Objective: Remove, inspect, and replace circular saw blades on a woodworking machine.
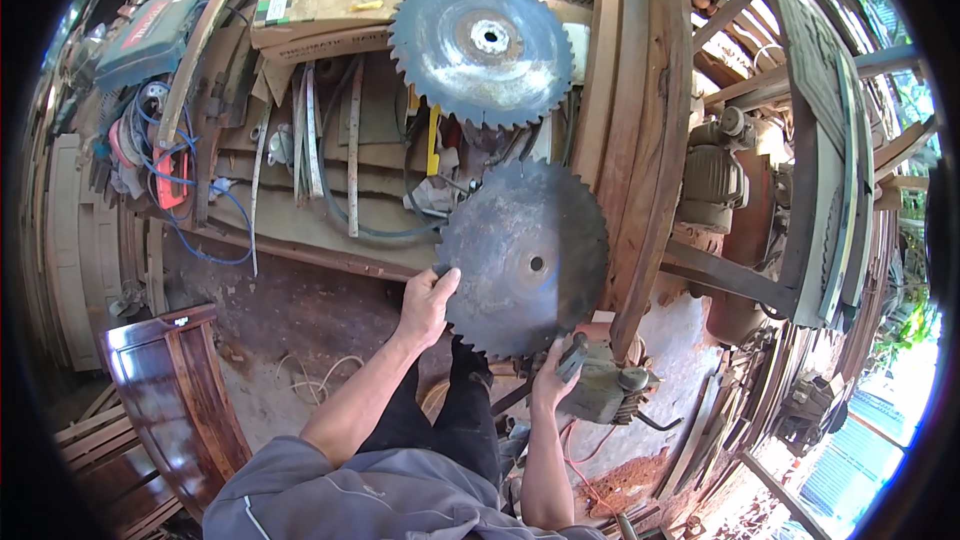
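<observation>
The person holds a large dark round steel saw blade [525, 260] upright in the middle of the scene. The left hand [428, 302] grasps its left edge, and the right hand [553, 372] is closed on a grey dusty motor tool [600, 385] just below it. The blade is lifted but not mounted anywhere yet. A second, lighter grey toothed blade [482, 48] leans farther away, above the cluttered wooden tabletop [300, 220].

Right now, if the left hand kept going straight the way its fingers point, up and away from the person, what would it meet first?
The left hand already grips the dark saw blade at its left rim. Straight past that, it would probably meet the cluttered workbench edge and the hose lying there, though depth is unclear.
</observation>
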A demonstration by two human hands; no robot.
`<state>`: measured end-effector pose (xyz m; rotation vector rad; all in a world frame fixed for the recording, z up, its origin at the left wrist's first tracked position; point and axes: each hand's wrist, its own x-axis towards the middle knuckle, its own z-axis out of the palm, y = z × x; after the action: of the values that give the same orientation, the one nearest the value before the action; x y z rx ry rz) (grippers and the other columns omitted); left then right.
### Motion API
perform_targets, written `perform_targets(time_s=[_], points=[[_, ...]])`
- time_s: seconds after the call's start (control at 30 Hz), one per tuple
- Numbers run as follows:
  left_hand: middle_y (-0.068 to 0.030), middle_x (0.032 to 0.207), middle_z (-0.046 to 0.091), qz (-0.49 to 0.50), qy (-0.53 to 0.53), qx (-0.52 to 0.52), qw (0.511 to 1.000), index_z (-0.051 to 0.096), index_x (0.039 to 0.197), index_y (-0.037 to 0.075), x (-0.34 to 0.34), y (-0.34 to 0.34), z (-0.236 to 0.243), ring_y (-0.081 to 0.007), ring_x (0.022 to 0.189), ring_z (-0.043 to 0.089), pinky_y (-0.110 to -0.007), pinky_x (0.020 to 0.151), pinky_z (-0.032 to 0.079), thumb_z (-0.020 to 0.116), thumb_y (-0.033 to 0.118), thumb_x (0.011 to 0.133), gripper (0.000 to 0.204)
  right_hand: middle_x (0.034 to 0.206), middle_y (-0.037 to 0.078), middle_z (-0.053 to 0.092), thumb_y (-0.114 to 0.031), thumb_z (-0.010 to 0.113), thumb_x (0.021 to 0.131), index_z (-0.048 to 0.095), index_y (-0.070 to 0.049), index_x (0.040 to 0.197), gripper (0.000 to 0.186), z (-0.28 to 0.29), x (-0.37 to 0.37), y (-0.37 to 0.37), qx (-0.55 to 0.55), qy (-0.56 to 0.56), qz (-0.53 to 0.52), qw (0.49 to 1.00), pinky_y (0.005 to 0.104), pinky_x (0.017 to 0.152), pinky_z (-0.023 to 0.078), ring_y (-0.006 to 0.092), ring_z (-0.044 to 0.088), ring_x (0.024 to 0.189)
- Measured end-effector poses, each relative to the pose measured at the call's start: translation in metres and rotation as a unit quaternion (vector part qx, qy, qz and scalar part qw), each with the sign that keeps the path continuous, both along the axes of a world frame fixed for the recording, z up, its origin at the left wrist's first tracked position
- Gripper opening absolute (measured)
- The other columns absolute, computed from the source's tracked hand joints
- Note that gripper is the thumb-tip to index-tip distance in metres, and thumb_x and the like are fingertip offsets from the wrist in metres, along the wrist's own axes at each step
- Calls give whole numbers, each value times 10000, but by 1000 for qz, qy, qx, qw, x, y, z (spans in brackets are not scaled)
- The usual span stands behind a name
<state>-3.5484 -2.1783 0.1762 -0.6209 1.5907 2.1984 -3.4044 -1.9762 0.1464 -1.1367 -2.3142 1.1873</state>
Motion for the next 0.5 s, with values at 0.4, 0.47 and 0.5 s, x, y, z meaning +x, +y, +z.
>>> perform_targets(time_s=[0.4,0.47,0.5], points=[[44,833,551,-56,-45,170,983,620,903,70,-51,24,-9,-60,744,458,-236,688,383,626,232,946,168,773,62,622,-194,595,965,531,-4,1101,242,23,-11,-16,-251,50,-158,954,244,479,476,107,593,561],[-12,889,628,-48,-65,180,980,620,889,56,-61,20,-34,-103,794,575,-295,741,492,634,271,942,222,759,77,637,-207,585,972,523,1,1051,230,29,-15,-15,-239,19,-161,957,244,488,482,113,611,571],[-19,867,623,-38,-75,132,988,608,881,49,-66,20,-39,-99,773,565,-295,717,488,643,288,937,249,755,77,640,-215,586,972,521,0,1027,231,39,-19,-15,-228,7,-162,960,244,491,485,117,613,573]])
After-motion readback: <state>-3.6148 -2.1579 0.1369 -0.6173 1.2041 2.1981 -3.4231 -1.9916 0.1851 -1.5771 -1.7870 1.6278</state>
